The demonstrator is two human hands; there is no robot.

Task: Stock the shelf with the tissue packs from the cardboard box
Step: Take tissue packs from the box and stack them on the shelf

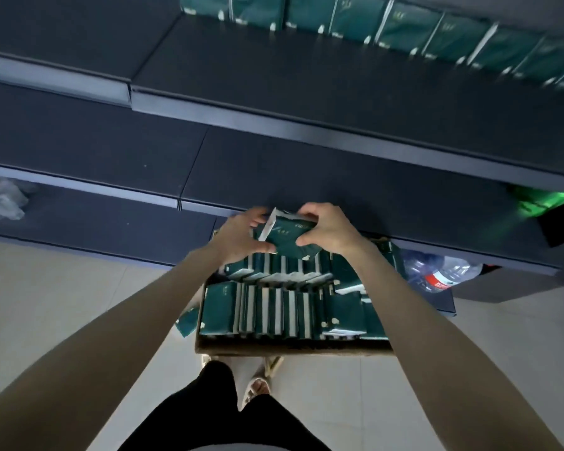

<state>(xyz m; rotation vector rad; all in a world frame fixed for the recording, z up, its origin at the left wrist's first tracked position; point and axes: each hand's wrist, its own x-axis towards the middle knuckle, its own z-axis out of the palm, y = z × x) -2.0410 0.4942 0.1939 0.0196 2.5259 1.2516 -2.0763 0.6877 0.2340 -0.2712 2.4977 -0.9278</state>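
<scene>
A cardboard box (293,347) stands on the floor in front of the dark shelves, filled with several dark green tissue packs (267,310) standing on edge. Above its far side, both hands hold a small bundle of green tissue packs (285,234). My left hand (241,237) grips the bundle's left end, and my right hand (328,231) grips its right end. On the upper shelf (290,83), a row of stocked green packs (401,30) stands along the back right.
The lower shelf (306,177) runs just behind the hands. A crumpled clear plastic bag (0,198) lies at the left. A water bottle with a red label (440,273) lies on the bottom shelf right of the box. My feet stand just behind the box.
</scene>
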